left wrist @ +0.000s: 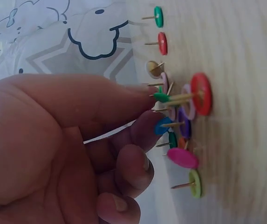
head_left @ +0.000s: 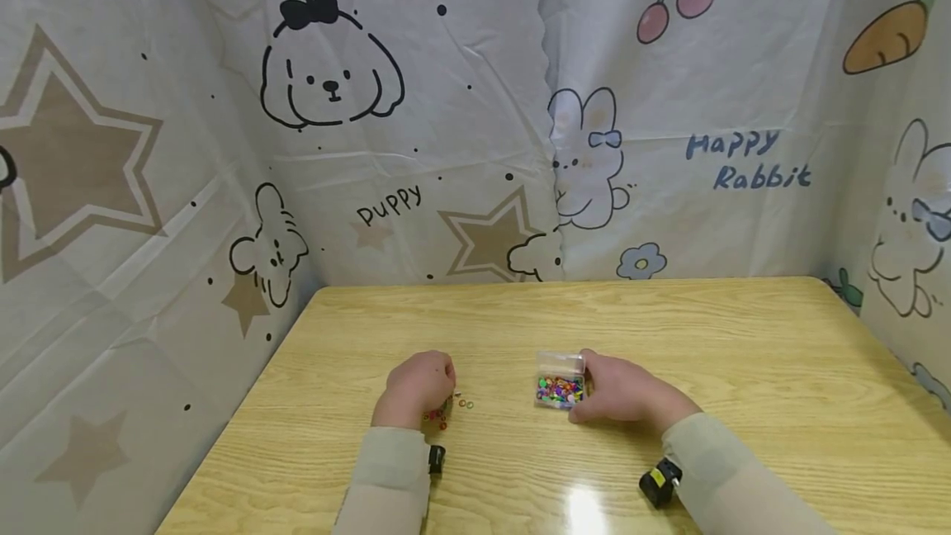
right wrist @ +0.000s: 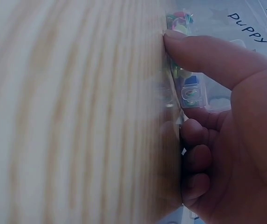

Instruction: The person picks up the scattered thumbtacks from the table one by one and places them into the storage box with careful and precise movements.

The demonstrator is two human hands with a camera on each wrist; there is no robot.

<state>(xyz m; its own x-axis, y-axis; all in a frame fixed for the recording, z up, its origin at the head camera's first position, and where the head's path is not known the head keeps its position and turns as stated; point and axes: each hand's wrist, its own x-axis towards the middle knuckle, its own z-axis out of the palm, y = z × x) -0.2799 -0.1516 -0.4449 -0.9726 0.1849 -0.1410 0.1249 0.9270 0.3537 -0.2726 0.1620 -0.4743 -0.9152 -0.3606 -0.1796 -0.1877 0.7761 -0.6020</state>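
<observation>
My left hand (head_left: pixel 419 382) is over a small group of thumbtacks (head_left: pixel 434 415) left of the table's middle. In the left wrist view, thumb and index fingertips come close together right at a green thumbtack (left wrist: pixel 161 97) and a blue thumbtack (left wrist: pixel 163 126); I cannot tell whether they pinch one. Several other tacks lie points up around them, including a red thumbtack (left wrist: pixel 201 94) and a magenta thumbtack (left wrist: pixel 183 158). My right hand (head_left: pixel 620 386) grips the right side of a clear plastic box (head_left: pixel 541 403), thumb in front. Its lid stands raised, and colourful tacks fill it.
The wooden table (head_left: pixel 505 469) runs back to a printed cloth curtain (head_left: pixel 475 122) that also closes off the left and right sides. Two loose tacks (head_left: pixel 466 404) lie between the left hand and the box. A small black camera (head_left: pixel 660 481) sits at the right wrist.
</observation>
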